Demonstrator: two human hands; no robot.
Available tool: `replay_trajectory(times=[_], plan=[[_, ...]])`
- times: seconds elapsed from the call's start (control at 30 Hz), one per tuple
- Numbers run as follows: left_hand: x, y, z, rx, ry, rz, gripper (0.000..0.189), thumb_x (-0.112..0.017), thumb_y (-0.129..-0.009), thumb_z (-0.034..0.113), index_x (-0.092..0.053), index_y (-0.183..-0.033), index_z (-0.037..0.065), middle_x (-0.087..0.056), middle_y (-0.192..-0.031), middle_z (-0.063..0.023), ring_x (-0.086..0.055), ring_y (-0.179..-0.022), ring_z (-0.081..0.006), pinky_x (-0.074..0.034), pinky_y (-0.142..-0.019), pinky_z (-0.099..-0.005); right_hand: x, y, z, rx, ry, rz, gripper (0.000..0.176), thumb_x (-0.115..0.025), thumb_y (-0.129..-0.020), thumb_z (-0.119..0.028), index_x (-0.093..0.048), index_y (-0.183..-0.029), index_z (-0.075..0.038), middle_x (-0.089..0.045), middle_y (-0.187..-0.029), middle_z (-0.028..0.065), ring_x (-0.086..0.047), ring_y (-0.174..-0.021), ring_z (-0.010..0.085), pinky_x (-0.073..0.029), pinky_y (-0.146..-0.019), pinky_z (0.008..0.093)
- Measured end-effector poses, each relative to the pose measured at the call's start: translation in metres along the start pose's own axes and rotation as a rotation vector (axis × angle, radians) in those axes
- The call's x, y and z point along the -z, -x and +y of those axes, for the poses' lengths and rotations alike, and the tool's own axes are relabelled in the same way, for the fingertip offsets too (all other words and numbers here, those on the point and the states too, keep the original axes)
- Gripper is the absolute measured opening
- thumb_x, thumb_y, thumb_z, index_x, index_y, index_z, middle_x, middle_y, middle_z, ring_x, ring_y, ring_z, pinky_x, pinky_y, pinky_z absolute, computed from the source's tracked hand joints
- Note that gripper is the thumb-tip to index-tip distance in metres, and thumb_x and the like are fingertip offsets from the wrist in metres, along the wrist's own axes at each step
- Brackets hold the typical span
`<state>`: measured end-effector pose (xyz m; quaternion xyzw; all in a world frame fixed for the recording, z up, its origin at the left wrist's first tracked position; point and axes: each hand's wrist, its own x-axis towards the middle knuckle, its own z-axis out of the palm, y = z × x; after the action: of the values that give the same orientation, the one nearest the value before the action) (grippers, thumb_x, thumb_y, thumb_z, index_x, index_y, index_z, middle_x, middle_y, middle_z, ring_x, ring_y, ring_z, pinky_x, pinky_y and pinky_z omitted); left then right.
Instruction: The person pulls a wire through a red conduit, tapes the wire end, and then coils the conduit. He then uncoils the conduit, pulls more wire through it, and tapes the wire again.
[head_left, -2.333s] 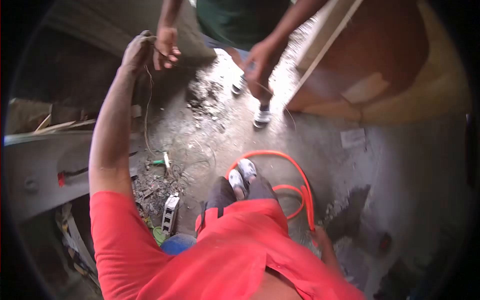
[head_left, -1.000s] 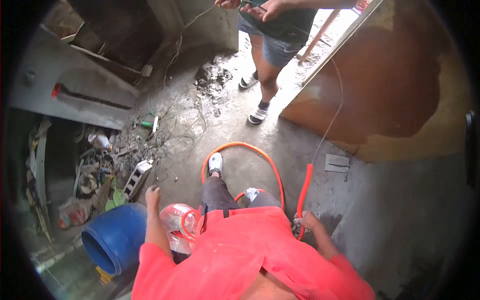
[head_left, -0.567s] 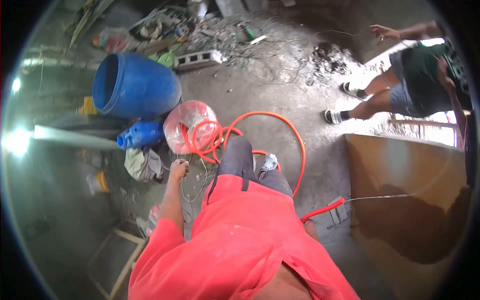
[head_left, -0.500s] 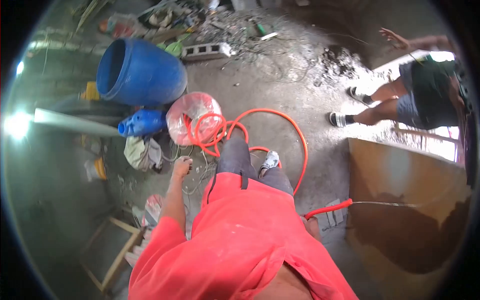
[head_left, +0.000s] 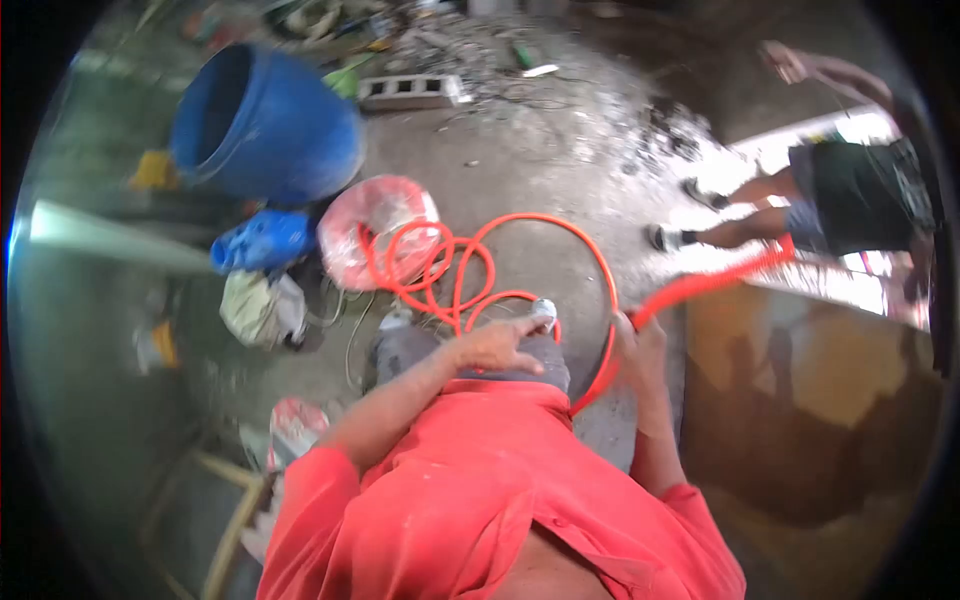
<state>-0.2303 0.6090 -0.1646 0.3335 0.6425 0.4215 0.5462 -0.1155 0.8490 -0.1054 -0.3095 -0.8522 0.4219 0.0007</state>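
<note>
My right hand (head_left: 642,348) is wrapped around a length of orange flexible conduit (head_left: 710,280), smeared by motion. From this hand the conduit's free end stretches up to the right, toward the other person's legs. Below the hand it bends back into a wide loop on the floor. Loose loops lead to a plastic-wrapped coil (head_left: 378,232) ahead of me. My left hand (head_left: 497,346) is in front of my waist with fingers stretched out, holding nothing, pointing toward the right hand.
Another person (head_left: 850,195) stands at the right by a bright opening, one arm raised. A brown board (head_left: 760,400) stands at the lower right. A blue barrel (head_left: 270,125), a blue jug (head_left: 262,240) and a hollow block (head_left: 412,92) sit at the left and far side.
My right hand has risen with the conduit, whose end has swung up to the right. My left hand has come across to my waist and opened. The other person's arm has shifted.
</note>
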Motion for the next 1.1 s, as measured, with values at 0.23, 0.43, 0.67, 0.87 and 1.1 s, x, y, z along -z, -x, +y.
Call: replay_trajectory(times=[0.23,0.43,0.67,0.87,1.1], plan=[[-0.017,0.068,-0.012,-0.15,0.293,-0.66,0.04,-0.063,-0.094,0.025,-0.053,-0.127,0.004,-0.061,-0.119,-0.0088,-0.057,-0.114,-0.0209,-0.043,-0.1,-0.0364,-0.066,0.051,-0.176,-0.132,-0.485,0.315,0.052,-0.055,-0.096,-0.048,-0.06,-0.108,0.003,-0.06,-0.072,0.0026,-0.059,-0.068,0.0134,-0.048,-0.064,0.0313],[0.027,0.166,0.087,-0.165,0.323,-0.352,0.026,-0.055,-0.099,0.029,-0.058,-0.108,0.005,-0.064,-0.09,-0.0038,-0.064,-0.083,-0.0157,-0.052,-0.076,-0.0308,-0.121,0.215,-0.118,0.123,-0.558,-0.169,0.075,-0.057,-0.089,-0.06,-0.055,-0.131,0.002,-0.065,-0.119,0.0112,-0.059,-0.111,0.0206,-0.044,-0.099,0.0358],[0.081,0.107,0.126,-0.037,0.51,0.017,0.043,-0.05,-0.1,0.042,-0.054,-0.108,0.0,-0.066,-0.09,-0.014,-0.068,-0.068,-0.0242,-0.055,-0.057,-0.0351,-0.286,0.378,-0.134,-0.473,-0.141,-0.235,0.043,-0.066,-0.089,-0.036,-0.063,-0.115,-0.002,-0.07,-0.095,0.0163,-0.067,-0.091,0.0259,-0.051,-0.082,0.038],[0.017,0.119,0.003,0.114,0.504,-0.261,0.082,-0.046,-0.096,0.06,-0.029,-0.143,-0.005,-0.063,-0.11,-0.0209,-0.066,-0.09,-0.0271,-0.056,-0.071,-0.0372,-0.335,0.418,-0.156,-0.21,-0.661,0.279,0.035,-0.06,-0.096,-0.038,-0.059,-0.097,-0.003,-0.061,-0.07,0.0054,-0.058,-0.062,0.0149,-0.049,-0.06,0.0314],[-0.102,0.331,-0.137,0.033,0.534,-0.871,0.074,-0.046,-0.093,0.066,-0.045,-0.138,0.007,-0.057,-0.128,-0.0106,-0.058,-0.104,-0.0182,-0.045,-0.092,-0.0392,-0.298,0.456,-0.134,-0.335,-1.668,0.369,0.041,-0.049,-0.1,-0.047,-0.053,-0.1,-0.007,-0.046,-0.059,-0.0012,-0.049,-0.045,0.0123,-0.044,-0.043,0.0302]])
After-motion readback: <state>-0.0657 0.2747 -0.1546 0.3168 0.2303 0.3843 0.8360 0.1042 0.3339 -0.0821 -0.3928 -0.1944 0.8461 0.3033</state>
